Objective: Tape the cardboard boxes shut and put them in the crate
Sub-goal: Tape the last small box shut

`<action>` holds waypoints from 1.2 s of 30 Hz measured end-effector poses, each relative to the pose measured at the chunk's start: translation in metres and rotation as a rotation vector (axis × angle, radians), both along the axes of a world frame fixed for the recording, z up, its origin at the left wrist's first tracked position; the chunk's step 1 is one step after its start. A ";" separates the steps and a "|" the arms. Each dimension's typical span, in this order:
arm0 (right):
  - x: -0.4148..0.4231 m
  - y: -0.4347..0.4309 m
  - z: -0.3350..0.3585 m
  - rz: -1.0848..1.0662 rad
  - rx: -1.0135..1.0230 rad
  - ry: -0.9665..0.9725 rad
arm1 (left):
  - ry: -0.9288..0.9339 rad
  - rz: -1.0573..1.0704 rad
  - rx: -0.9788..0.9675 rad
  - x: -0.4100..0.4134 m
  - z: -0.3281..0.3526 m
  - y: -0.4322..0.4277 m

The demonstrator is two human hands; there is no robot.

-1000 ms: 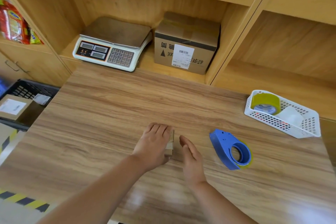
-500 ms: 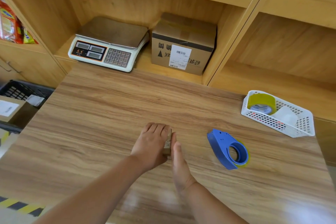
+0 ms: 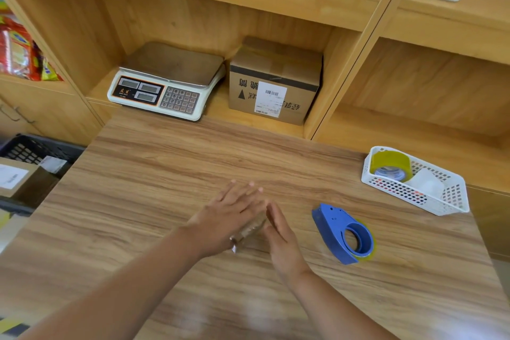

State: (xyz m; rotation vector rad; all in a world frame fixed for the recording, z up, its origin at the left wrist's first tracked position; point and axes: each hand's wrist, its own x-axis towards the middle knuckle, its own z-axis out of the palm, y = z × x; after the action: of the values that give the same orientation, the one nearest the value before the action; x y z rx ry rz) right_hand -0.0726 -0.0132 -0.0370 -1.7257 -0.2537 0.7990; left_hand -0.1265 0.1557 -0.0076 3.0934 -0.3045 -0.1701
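Moved since before: your left hand (image 3: pixel 231 212) has swung so its fingers point up and to the right, and the small cardboard box (image 3: pixel 247 231) under it now lies slanted instead of straight; both are blurred.
Left hand: yours lies flat on top of the box, fingers straight and slightly spread, gripping nothing.
Right hand: your right hand (image 3: pixel 281 237) stands on its edge, fingers straight, its palm against the box's right side.
Small cardboard box: on the wooden table (image 3: pixel 165 174), between your two hands, mostly hidden; only a glossy strip along its right edge shows.
Tape dispenser: the blue one (image 3: pixel 343 232) lies on the table just right of your right hand, not touched.
White basket (image 3: pixel 452 201): at the table's right edge, holding a yellowish tape roll (image 3: pixel 390 165) and a white roll (image 3: pixel 426 185).
Crate: the black crate (image 3: pixel 33 148) sits low to the left of the table with a labelled box (image 3: pixel 13 178) inside.
Shelf: a scale (image 3: pixel 165 83) and a larger cardboard box (image 3: pixel 276 80) stand side by side behind the table.
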 end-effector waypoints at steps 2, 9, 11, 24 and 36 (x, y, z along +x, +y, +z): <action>-0.002 0.000 0.003 0.011 -0.034 -0.028 | 0.045 0.185 -0.161 -0.012 -0.002 0.009; -0.006 0.000 0.011 0.050 -0.164 -0.174 | 0.201 0.674 -0.620 -0.034 -0.002 0.011; -0.002 -0.001 0.013 0.063 -0.189 -0.197 | 0.186 0.700 -0.679 -0.035 -0.004 0.011; 0.043 0.022 0.019 0.676 -0.465 -0.472 | 0.153 0.741 -0.842 -0.020 -0.015 0.008; 0.066 0.039 0.032 0.687 -0.448 -0.504 | 0.048 0.826 -1.129 -0.016 -0.029 0.006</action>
State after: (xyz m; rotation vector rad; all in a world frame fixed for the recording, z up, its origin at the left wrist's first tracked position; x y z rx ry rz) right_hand -0.0062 0.0261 -0.0053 -2.2876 -1.1253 0.9363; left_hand -0.1422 0.1621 -0.0369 1.8664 0.6498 -0.0172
